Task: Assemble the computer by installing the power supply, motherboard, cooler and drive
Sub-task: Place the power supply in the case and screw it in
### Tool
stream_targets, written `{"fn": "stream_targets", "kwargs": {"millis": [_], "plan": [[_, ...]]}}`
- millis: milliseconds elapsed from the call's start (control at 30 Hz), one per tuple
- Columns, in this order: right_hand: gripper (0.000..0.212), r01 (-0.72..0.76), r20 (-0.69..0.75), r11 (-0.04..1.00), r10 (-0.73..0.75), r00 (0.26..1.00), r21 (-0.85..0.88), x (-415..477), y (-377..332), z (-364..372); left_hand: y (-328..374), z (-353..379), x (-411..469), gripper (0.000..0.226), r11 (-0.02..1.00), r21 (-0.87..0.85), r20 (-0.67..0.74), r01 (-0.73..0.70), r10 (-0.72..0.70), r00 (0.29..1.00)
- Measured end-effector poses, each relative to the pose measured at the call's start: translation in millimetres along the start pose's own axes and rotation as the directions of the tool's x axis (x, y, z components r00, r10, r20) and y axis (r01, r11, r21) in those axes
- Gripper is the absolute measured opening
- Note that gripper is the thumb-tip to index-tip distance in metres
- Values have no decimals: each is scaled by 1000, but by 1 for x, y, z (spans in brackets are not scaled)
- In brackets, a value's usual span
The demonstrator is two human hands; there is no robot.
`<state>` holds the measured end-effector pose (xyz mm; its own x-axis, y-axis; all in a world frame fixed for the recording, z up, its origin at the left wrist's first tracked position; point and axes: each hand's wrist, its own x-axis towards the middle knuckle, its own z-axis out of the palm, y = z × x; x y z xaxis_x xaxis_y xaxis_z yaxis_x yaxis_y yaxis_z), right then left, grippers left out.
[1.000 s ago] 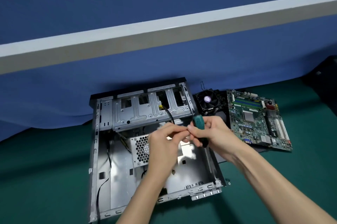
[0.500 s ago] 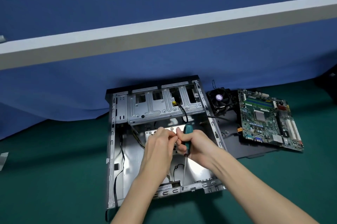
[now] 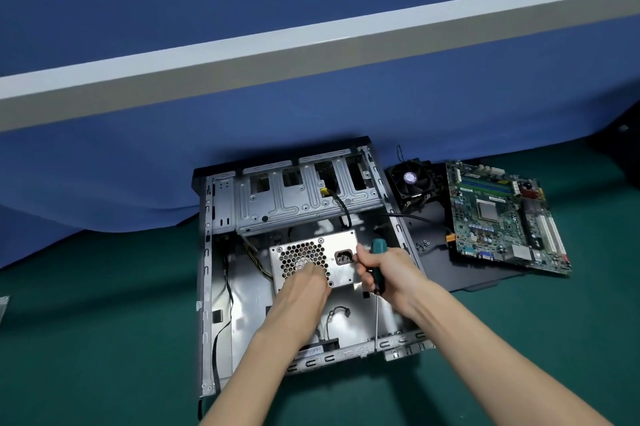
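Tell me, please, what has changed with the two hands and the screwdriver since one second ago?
The left hand left the screwdriver handle, where its fingertips had met the right hand, and moved down-left to lie on the grille of the power supply. The right hand still grips the screwdriver, shaft pointing toward the near edge of the case. The motherboard and cooler stayed beside the case.

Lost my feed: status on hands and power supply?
Left hand on power supply inside case. Right hand grips screwdriver. Motherboard, cooler outside case, right.
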<state>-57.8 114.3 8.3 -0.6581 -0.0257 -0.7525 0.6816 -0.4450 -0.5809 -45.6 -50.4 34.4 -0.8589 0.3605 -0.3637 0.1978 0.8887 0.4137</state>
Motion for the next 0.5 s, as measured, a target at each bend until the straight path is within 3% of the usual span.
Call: {"fn": "stream_targets", "kwargs": {"millis": [233,367,500], "plan": [[13,-9,-1,997,9,1000,73,3,6,-3,11,0,15,16,986,162,35,31,-37,999],[12,-10,-3,995,11,1000,97,3,4,-5,22,-7,20,18,948,317,124,-15,-25,992],[12,-6,-9,994,7,1000,113,0,1,-6,29,-13,33,20,931,365,197,-24,-52,979]]}}
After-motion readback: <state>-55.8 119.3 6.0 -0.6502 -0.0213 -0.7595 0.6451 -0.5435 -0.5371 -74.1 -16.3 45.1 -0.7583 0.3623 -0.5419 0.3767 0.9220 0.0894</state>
